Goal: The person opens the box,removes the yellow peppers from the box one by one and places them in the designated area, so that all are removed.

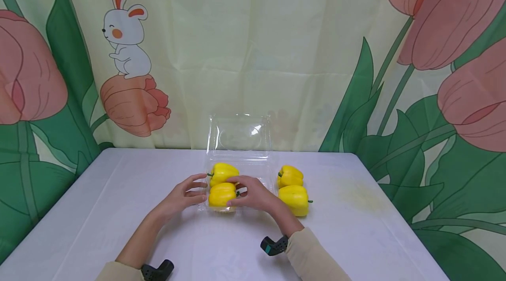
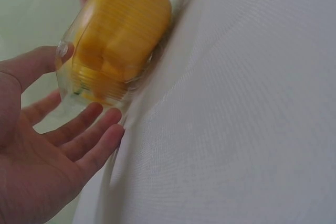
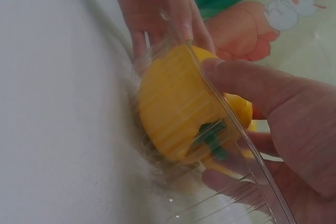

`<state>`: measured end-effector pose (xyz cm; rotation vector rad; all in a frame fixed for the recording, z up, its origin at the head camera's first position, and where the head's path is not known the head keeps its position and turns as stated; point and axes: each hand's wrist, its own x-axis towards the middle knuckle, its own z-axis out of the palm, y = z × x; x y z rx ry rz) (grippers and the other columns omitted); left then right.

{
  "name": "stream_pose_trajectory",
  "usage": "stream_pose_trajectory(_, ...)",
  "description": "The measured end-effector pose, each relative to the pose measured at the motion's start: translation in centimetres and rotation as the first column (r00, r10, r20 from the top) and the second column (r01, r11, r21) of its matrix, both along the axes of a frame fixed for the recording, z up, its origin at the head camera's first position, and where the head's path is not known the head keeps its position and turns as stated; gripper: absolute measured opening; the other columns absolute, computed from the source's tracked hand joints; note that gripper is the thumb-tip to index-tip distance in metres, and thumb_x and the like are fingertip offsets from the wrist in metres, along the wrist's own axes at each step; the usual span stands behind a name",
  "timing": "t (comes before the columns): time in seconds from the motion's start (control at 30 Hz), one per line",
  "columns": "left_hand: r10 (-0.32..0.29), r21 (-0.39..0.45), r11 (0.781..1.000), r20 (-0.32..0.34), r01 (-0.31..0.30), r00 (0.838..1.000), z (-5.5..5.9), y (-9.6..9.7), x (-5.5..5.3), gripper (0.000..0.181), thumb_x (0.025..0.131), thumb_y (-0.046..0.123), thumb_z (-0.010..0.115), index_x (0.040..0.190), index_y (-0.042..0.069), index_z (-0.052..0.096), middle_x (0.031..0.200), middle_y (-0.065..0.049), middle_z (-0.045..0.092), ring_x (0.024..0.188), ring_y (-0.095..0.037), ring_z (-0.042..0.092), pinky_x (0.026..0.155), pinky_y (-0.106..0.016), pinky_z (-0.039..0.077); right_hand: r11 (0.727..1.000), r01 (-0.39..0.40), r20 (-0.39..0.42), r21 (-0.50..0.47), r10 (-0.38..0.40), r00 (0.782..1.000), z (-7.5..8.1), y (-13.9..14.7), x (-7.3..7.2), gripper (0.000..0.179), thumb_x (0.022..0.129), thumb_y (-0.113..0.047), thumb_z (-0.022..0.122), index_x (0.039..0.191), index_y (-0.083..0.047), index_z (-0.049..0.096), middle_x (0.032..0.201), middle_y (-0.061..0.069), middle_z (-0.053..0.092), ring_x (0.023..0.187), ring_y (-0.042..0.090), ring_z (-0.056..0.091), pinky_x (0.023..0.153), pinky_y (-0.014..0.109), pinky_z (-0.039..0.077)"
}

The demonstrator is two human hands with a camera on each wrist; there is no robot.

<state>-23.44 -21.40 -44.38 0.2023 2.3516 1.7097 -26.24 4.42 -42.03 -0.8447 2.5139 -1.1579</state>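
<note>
A clear plastic clamshell box (image 1: 261, 169) stands with its lid raised at the back. In its left half sit two yellow bell peppers, a rear one (image 1: 223, 173) and a front one (image 1: 221, 195). My right hand (image 1: 253, 193) reaches over the right side and holds the front pepper between thumb and fingers around its stem end; its green stem (image 3: 212, 137) shows through the wall in the right wrist view. With fingers spread and relaxed, my left hand (image 1: 183, 195) rests against the box's left wall (image 2: 65, 77).
Right of the box two more yellow bell peppers lie on the white-covered table (image 1: 356, 228), a smaller rear one (image 1: 290, 176) and a larger front one (image 1: 293, 200) close to the right forearm. A curtain (image 1: 253, 52) with printed tulips and a rabbit hangs behind the table.
</note>
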Motion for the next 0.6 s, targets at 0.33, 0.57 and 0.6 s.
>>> stream_pose_trajectory(0.33,-0.007,-0.003,1.000,0.001,0.007,1.000,0.06,-0.05,-0.05,0.064,0.090,0.025,0.067,0.147,0.024,0.036,0.145,-0.017,0.046,0.129,-0.037,0.051,0.100,-0.044,0.051,1.000,0.002,-0.055,0.010,-0.002,0.998,-0.12,-0.02,0.01,0.061,0.080,-0.028,0.079,0.134,-0.015,0.054,0.127,0.001,0.060,0.111,0.020,0.058,0.089,0.031,0.057)
stream_pose_trajectory(0.57,-0.005,0.000,1.000,0.003,0.005,1.000,0.05,-0.06,-0.05,0.064,0.090,0.025,0.067,0.146,0.024,0.037,0.144,-0.017,0.046,0.129,-0.037,0.051,0.100,-0.044,0.051,1.000,0.005,-0.066,0.001,-0.005,0.998,-0.07,0.05,0.16,0.060,0.080,-0.027,0.078,0.133,-0.013,0.055,0.125,0.002,0.060,0.110,0.019,0.058,0.088,0.029,0.057)
stream_pose_trajectory(0.6,-0.005,0.000,1.000,0.003,0.005,1.000,0.05,-0.06,-0.06,0.064,0.090,0.024,0.068,0.146,0.024,0.037,0.144,-0.017,0.046,0.129,-0.037,0.051,0.100,-0.044,0.051,1.000,0.006,-0.071,0.001,-0.006,0.997,-0.08,0.08,0.15,0.059,0.079,-0.027,0.078,0.133,-0.013,0.055,0.125,0.001,0.060,0.109,0.019,0.058,0.087,0.029,0.057)
